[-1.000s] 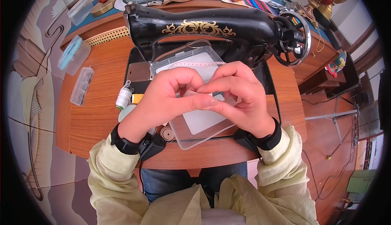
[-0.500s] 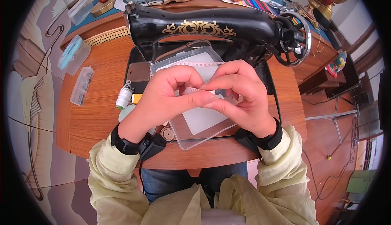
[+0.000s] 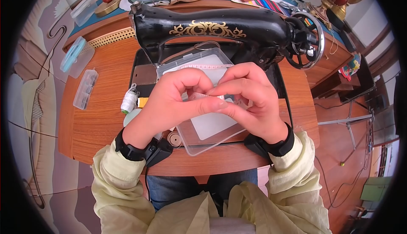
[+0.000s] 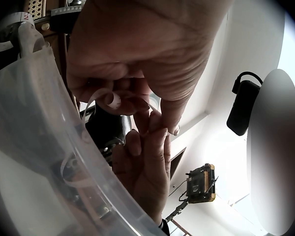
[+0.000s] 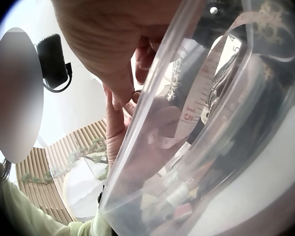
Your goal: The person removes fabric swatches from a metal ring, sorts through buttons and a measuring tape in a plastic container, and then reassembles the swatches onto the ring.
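Observation:
Close together over a clear plastic box (image 3: 191,149), both hands pinch a white tape measure (image 3: 202,95) with their fingertips. The left hand (image 3: 178,92) has its thumb stretched along the near side, meeting the right thumb. On the other side, the right hand (image 3: 252,96) bends its forefinger over the tape. A small curl of the tape measure (image 4: 113,101) shows between the fingers in the left wrist view. A longer stretch of the tape measure (image 5: 195,101), with printed numbers, hangs seen through the box wall in the right wrist view. Fingers hide most of the held part.
A black sewing machine (image 3: 207,24) stands behind the box, its handwheel (image 3: 319,43) at right. Left of the box are a white thread spool (image 3: 129,102), a yellow spool (image 3: 143,102) and a wooden bobbin (image 3: 174,138). Farther left lies a small clear case (image 3: 85,90).
The hands stay in nearly the same place over the box. Their fingertips and thumbs shift slightly on the tape measure, and the markings seen between the fingers change a little.

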Action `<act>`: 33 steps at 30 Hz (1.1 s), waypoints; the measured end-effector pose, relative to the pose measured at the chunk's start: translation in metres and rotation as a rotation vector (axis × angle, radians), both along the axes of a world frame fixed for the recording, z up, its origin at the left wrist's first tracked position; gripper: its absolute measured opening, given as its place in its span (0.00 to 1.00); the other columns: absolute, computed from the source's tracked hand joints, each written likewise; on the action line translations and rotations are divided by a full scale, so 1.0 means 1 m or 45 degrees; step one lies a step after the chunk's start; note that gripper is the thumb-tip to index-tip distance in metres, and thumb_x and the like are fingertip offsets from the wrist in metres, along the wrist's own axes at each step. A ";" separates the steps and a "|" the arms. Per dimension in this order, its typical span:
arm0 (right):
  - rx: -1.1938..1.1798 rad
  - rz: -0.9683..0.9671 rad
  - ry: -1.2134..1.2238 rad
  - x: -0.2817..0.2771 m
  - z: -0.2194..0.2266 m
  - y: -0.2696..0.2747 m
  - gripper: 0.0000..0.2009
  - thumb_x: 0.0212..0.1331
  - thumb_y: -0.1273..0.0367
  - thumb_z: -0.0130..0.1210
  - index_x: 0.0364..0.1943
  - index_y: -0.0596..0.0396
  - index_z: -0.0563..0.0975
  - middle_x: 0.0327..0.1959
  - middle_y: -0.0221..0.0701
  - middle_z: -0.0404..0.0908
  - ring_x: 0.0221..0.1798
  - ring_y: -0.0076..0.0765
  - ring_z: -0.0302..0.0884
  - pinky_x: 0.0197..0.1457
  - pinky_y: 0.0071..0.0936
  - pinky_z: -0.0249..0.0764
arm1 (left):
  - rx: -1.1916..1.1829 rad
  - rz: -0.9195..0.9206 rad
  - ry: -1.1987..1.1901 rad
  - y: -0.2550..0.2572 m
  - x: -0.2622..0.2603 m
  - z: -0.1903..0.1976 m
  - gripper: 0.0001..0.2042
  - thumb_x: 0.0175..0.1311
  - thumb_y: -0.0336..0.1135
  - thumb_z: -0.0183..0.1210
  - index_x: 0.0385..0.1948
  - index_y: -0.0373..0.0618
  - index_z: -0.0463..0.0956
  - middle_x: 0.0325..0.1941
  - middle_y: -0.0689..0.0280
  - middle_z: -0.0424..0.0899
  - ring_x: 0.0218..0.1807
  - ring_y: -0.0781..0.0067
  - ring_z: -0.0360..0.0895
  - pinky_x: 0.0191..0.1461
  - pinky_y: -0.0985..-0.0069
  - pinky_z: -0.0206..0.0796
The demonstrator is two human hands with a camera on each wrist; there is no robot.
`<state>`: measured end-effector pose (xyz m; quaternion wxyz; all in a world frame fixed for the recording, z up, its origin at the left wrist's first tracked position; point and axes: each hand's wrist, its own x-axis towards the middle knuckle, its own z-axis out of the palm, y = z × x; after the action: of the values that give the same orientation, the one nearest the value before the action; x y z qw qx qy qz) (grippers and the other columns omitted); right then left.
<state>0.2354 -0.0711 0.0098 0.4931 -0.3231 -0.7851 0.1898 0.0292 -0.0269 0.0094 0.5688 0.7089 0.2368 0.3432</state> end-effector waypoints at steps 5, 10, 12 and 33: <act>-0.090 -0.061 0.119 -0.002 0.001 -0.003 0.13 0.47 0.75 0.67 0.40 0.51 0.82 0.40 0.29 0.75 0.39 0.26 0.71 0.34 0.20 0.68 | -0.094 0.022 -0.087 -0.004 0.005 0.005 0.08 0.62 0.36 0.63 0.36 0.41 0.82 0.32 0.73 0.78 0.32 0.87 0.68 0.36 0.85 0.59; -0.085 -0.047 0.125 -0.002 0.003 -0.002 0.13 0.47 0.74 0.67 0.39 0.51 0.82 0.39 0.28 0.75 0.40 0.26 0.71 0.35 0.21 0.69 | -0.090 -0.008 -0.098 -0.002 0.004 0.002 0.08 0.63 0.34 0.62 0.38 0.40 0.82 0.33 0.73 0.79 0.32 0.87 0.68 0.38 0.85 0.61; -0.043 -0.030 0.071 -0.001 0.003 -0.001 0.13 0.47 0.74 0.68 0.39 0.51 0.83 0.39 0.29 0.75 0.41 0.28 0.72 0.38 0.22 0.70 | -0.148 -0.047 -0.115 -0.002 0.004 0.002 0.08 0.63 0.34 0.62 0.39 0.40 0.82 0.33 0.73 0.79 0.32 0.87 0.68 0.38 0.85 0.61; -0.028 -0.029 0.045 -0.002 0.000 -0.001 0.14 0.43 0.75 0.69 0.37 0.51 0.83 0.39 0.29 0.75 0.43 0.30 0.74 0.43 0.26 0.73 | -0.173 -0.044 -0.031 -0.001 0.002 0.002 0.08 0.61 0.36 0.64 0.33 0.41 0.81 0.31 0.74 0.80 0.33 0.89 0.70 0.38 0.85 0.62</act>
<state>0.2334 -0.0720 0.0099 0.5052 -0.3341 -0.7705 0.1986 0.0315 -0.0281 0.0117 0.6242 0.6686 0.2404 0.3250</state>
